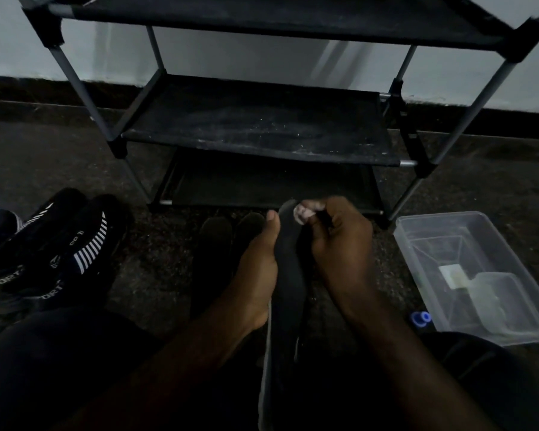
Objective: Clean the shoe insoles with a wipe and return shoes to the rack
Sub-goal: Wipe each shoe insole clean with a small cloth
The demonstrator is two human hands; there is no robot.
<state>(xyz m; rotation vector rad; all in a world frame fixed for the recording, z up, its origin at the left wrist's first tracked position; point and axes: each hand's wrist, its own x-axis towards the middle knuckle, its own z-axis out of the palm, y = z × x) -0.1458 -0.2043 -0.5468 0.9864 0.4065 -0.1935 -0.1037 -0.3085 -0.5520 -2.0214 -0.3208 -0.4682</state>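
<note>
A long dark insole [288, 275] stands on edge between my hands, its toe end pointing toward the rack. My left hand [259, 262] grips its left side, thumb up along the edge. My right hand [339, 241] is closed around a small crumpled white wipe [302, 211], which is pressed against the insole's toe end. A black shoe rack [262, 132] with dusty fabric shelves stands straight ahead. Two more dark insoles [218, 244] lie on the floor under my hands. A pair of black shoes with white stripes [59, 244] sits at the left.
A clear plastic bin [417, 225] holding small items stands on the floor at the right. A blue bottle cap [420, 318] shows beside its near corner. The floor is dark speckled stone; a pale wall runs behind the rack. My dark-clothed legs fill the bottom of the view.
</note>
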